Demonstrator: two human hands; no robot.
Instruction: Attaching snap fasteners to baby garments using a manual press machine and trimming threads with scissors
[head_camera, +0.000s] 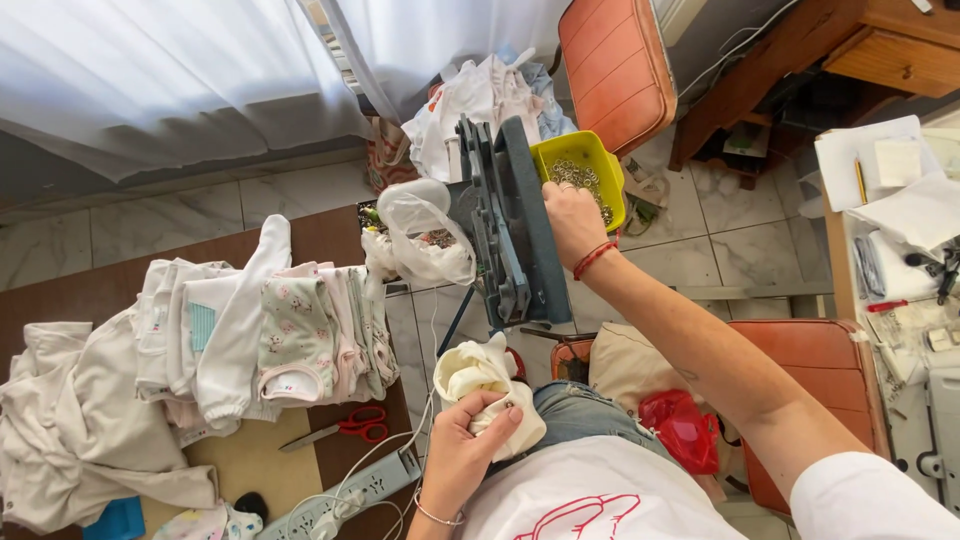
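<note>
Gripping crumpled cream cloth (487, 385), left hand (465, 450) fingers clamped, right hand (572, 222) fingers dipped in yellow tub (590, 160)

The left hand (470, 440) sits low and close to the torso, fingers curled shut in a grip with the thumb laid across the top, a thin bracelet at its wrist. The right arm stretches forward and well above it, bare to the short white sleeve; the right hand (572, 222) points away, fingers bent downward, a red cord around its wrist.
</note>
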